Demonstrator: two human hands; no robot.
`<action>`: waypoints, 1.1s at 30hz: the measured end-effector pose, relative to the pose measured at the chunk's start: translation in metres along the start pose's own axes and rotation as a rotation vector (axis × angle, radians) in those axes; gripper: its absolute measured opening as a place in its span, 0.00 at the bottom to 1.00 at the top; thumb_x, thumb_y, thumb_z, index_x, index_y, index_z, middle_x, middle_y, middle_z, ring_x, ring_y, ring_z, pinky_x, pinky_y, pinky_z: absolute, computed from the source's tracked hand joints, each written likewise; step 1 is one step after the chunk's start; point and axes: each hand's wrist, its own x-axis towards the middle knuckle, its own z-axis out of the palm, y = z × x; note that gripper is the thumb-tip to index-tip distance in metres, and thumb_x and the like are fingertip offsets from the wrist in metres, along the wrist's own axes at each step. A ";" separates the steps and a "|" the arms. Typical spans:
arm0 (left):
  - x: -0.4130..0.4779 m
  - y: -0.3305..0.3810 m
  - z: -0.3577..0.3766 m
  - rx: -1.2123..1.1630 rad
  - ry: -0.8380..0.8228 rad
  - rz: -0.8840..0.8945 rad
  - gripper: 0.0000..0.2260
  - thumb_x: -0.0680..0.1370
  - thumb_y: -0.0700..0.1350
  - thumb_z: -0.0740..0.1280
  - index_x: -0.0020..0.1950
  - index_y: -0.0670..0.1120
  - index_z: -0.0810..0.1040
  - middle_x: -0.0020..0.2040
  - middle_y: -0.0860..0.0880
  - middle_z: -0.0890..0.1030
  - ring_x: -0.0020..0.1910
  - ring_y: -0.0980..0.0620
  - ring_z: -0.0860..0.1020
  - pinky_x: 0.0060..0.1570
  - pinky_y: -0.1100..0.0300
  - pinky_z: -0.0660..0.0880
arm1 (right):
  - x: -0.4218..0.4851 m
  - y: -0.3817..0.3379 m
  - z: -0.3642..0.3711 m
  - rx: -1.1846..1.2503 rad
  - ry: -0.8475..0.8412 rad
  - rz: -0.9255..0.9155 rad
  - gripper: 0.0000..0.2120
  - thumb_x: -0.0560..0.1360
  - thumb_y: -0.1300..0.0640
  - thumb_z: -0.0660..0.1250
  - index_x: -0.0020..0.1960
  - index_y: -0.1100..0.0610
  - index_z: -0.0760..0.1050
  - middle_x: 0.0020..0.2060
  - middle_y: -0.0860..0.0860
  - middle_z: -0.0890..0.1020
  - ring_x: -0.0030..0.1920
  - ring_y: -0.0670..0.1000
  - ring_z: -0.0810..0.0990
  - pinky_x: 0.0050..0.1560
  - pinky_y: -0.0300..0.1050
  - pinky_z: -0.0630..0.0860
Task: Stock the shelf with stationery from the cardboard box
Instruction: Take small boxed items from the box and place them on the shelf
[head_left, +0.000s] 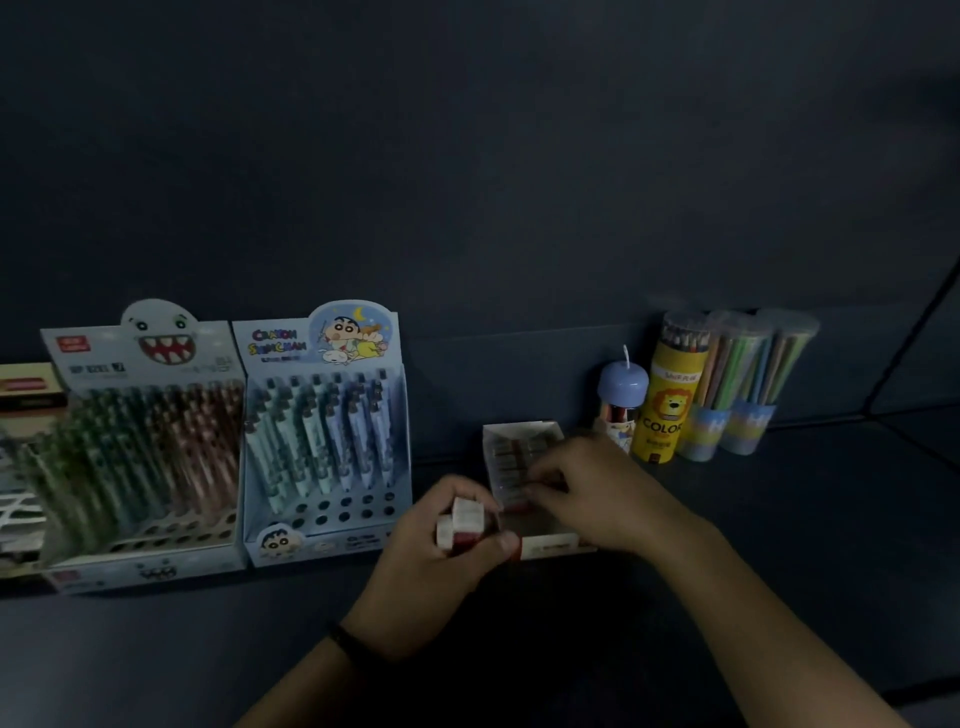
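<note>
On the shelf (779, 545), between pen displays (322, 431) and pencil tubes (737, 384): left hand (431, 561) grips erasers (465, 519); right hand (597, 493) pinches a boxed eraser (517, 503).

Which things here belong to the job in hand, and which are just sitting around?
In use: left hand, small packs it holds, right hand, open carton.
Idle: monster pen display, cartoon pen display, blue-capped jar, yellow pencil tube, clear pencil tubes.

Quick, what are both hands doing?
Left hand: grips small white-and-red blocks.
Right hand: reaches into the small box; grip cannot be told.
</note>
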 end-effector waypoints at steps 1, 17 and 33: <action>-0.001 0.003 0.001 -0.235 -0.043 -0.081 0.07 0.78 0.38 0.74 0.52 0.44 0.78 0.39 0.49 0.78 0.34 0.54 0.74 0.33 0.59 0.70 | -0.006 -0.002 0.000 0.077 0.079 0.001 0.06 0.80 0.51 0.71 0.48 0.48 0.86 0.43 0.40 0.85 0.44 0.38 0.80 0.43 0.33 0.71; 0.000 0.006 0.002 -0.636 -0.057 -0.246 0.15 0.81 0.40 0.70 0.64 0.36 0.71 0.47 0.34 0.82 0.41 0.41 0.84 0.36 0.56 0.80 | -0.050 -0.042 0.012 0.504 0.282 -0.007 0.15 0.70 0.54 0.83 0.53 0.41 0.85 0.49 0.37 0.84 0.51 0.42 0.84 0.49 0.36 0.79; -0.004 0.010 0.006 -0.530 -0.135 -0.254 0.13 0.83 0.45 0.64 0.62 0.38 0.77 0.57 0.33 0.85 0.54 0.31 0.85 0.44 0.51 0.83 | -0.050 -0.039 0.013 0.653 0.287 0.108 0.10 0.71 0.60 0.81 0.46 0.47 0.85 0.43 0.43 0.87 0.47 0.44 0.86 0.49 0.40 0.82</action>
